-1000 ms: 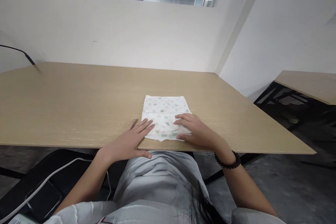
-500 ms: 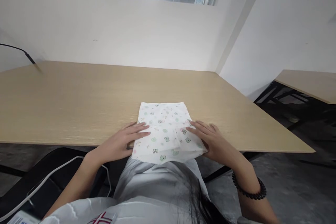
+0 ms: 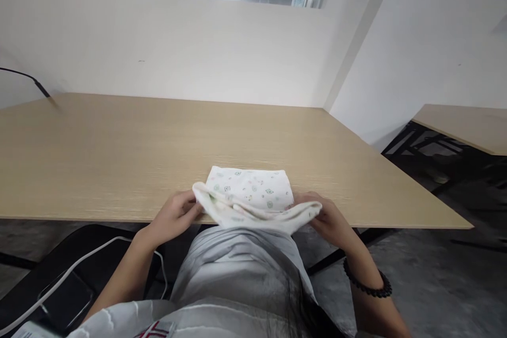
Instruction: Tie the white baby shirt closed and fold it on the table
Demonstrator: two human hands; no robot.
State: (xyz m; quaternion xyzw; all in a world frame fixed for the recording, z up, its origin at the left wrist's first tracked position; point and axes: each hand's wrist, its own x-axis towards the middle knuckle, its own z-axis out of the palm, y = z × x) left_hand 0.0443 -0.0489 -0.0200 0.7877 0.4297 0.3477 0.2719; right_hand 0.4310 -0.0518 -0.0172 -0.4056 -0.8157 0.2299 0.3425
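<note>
A white cloth [image 3: 253, 185] printed with small green and grey animal figures lies at the table's front edge, against my body. Its near part is lifted and folds up toward the far part, sagging in the middle. At its left corner, my left hand [image 3: 176, 216] is closed, thumb and fingers pinching the fabric. My right hand [image 3: 327, 222] grips the raised right corner from beneath, so some of its fingers are hidden behind the cloth. The far part of the cloth rests flat on the wood.
The light wooden table [image 3: 138, 142] meets a white partition [image 3: 198, 47] at the back. A black cable [image 3: 39, 87] comes over the left side. A black chair [image 3: 79, 274] with a white cord stands at lower left; another table [image 3: 467, 127] is at right.
Both hands lay spread on the flat cloth before. Now they have closed on its near corners and raised that side, and the cloth has slid slightly toward me.
</note>
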